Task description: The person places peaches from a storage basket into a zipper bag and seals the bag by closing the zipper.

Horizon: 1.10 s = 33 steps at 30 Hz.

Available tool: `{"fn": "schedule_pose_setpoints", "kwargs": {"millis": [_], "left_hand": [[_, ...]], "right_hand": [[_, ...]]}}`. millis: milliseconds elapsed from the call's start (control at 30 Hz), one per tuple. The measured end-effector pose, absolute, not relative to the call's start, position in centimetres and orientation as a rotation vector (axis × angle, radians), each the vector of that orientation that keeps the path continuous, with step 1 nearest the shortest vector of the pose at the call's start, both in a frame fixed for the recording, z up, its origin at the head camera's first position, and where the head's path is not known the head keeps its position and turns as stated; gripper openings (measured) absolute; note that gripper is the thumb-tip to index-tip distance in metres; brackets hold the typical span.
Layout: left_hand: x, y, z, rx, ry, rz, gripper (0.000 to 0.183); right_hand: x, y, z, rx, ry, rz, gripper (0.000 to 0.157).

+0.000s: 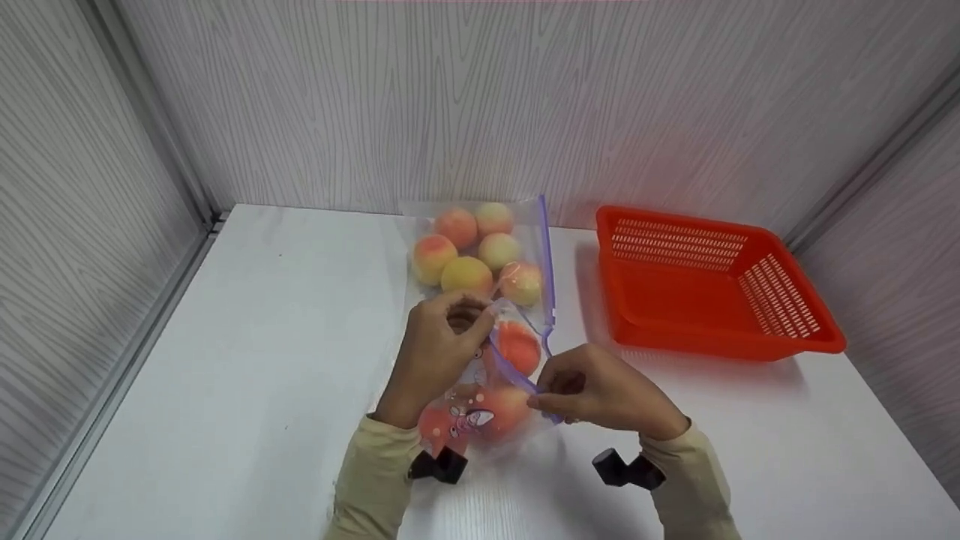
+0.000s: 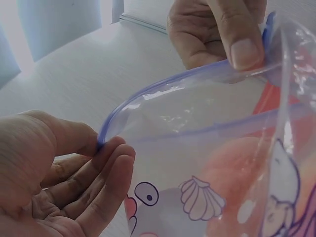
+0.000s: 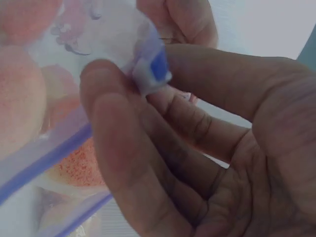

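Observation:
A clear zip-top bag (image 1: 480, 444) with a cartoon print and a purple zip edge lies at the front, peaches (image 1: 517, 349) inside it. My left hand (image 1: 439, 352) pinches one end of the zip edge between thumb and fingers. At the other end, my right hand (image 1: 600, 390) pinches the bag's corner, seen close up as a blue zip end (image 3: 159, 66) in the right wrist view. Between the hands, in the left wrist view, the two zip strips (image 2: 173, 81) stand apart and the mouth gapes. A printed seashell (image 2: 201, 198) shows on the bag's face.
Behind the front bag lies a second clear bag (image 1: 529, 225), its purple zip along the right side, holding several peaches (image 1: 466, 276). A red plastic basket (image 1: 682, 341) with slotted walls stands at the right on the white table (image 1: 225, 375). Grey panels (image 1: 450, 97) enclose the table.

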<state>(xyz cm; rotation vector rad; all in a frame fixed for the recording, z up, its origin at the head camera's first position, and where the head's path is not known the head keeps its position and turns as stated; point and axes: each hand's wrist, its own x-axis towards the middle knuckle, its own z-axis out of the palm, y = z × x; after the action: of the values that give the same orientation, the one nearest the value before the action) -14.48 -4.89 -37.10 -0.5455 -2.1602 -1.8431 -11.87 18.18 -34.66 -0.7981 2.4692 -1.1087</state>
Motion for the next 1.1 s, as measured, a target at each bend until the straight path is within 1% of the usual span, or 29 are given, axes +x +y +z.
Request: {"fn": "schedule_pose_setpoints", "kwargs": {"millis": [167,467,600,867,1100], "left_hand": [[-14.6,-5.3,-37.0,-0.520,-2.046,-1.816,0.008],[-14.5,-5.5,-36.5,-0.457,-1.908,-1.829,0.010],[-14.4,-5.6,-36.6,-0.449,-1.849,-1.835,0.011],[-14.0,-5.7,-36.3,-0.443,-1.657,-1.831,0.009],[-13.3,-5.5,-35.6,-0.447,-1.577,-1.856,0.007]], "right_hand": [[-12.2,18.3,-34.6,-0.871,2.507,-1.262,0.008],[-12.3,18.3,-34.3,-0.786,2.607,-1.526,0.007],[-12.5,18.0,-34.4,-0.785,2.645,-1.621,0.003],[-12.7,17.2,-34.7,-0.830,2.772,-1.957,0.014],[-12.6,16.1,-34.7,-0.884,2.780,-2.312,0.017]]}}
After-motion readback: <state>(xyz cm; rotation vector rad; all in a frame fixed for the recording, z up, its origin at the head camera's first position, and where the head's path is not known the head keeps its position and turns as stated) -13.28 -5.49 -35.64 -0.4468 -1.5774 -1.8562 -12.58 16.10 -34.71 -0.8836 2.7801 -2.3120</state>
